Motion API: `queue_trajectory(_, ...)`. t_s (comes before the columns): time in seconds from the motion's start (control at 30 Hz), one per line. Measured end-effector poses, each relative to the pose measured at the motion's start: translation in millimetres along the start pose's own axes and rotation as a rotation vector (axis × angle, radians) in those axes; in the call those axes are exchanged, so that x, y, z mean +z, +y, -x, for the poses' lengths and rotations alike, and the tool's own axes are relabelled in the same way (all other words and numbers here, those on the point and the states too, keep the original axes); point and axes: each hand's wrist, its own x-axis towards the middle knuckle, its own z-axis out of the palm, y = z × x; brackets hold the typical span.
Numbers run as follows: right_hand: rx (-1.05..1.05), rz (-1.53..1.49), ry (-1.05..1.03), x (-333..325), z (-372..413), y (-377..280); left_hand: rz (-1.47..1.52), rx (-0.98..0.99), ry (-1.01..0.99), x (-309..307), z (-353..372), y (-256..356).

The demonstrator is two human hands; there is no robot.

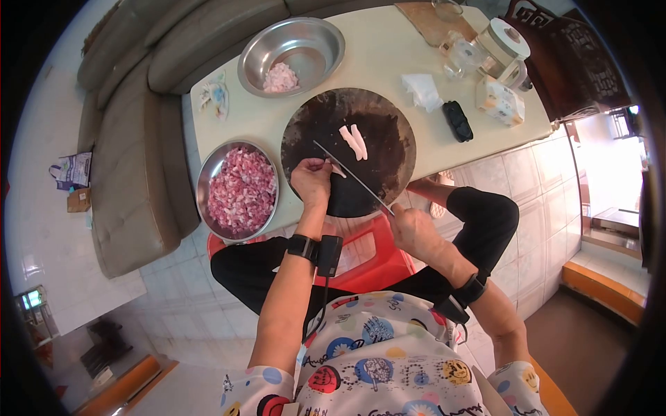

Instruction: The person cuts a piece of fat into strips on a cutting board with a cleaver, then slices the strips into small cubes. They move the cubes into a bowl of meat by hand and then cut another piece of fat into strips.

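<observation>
On the round dark cutting board (305, 125) lie two pale strips of meat (354, 142) side by side. My right hand (414, 229) is closed round the handle of a knife (361, 182), whose thin blade slants up and left across the board. Near the blade's far end, my left hand (311, 182) is closed with its fingertips on a small pale piece of meat (338, 170) at the board's lower left. The blade passes just beside this piece.
A metal bowl of chopped pink meat (241, 191) stands at the left. Behind the board is a larger metal basin (319, 52) with pale meat. Tissues (422, 91), a black case (457, 121), a tissue box (501, 102) and a glass pitcher (501, 52) are at the right.
</observation>
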Motion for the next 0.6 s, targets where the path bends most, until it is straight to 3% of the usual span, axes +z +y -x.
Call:
queue_trajectory(0.33, 0.000, -0.114, -0.099, -5, -22, 6, -0.161, 0.057, 0.000, -8, 10, 24)
queue_trajectory(0.6, 0.058, -0.052, -0.030, 20, -96, -23, -0.173, 0.000, -0.039, -2, -14, -3)
